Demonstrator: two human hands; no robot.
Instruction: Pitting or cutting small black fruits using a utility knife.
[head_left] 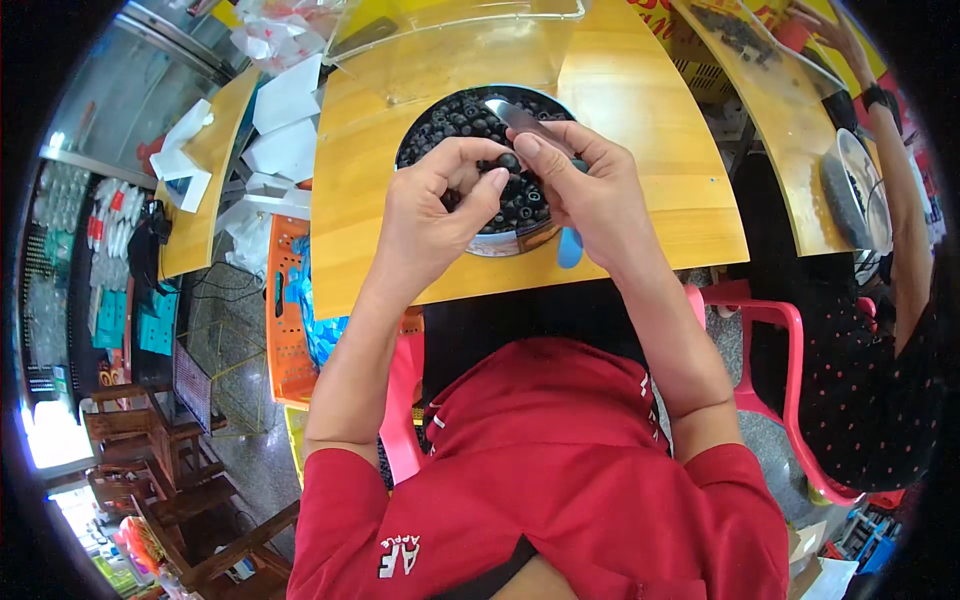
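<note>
A round metal bowl (490, 243) full of small dark round pieces (525, 205) stands on the wooden table, below my hands. Some of the pieces show a paler ring or hole; their exact kind I cannot make out. Between the thumb and forefinger of my left hand (432, 215) is one small dark round piece (509, 160). My right hand (597, 190) is closed around a knife, its metal blade (512, 110) pointing up and left over the bowl. The blue handle (570, 248) sticks out under the palm. Both hands meet closely at the piece.
A clear plastic box (470, 65) stands behind the bowl. White card pieces (285, 120) and an orange crate (284, 330) are at my left. On the right, another person's arm (905, 215) is by a second table (790, 150); a pink chair (795, 350) stands nearby.
</note>
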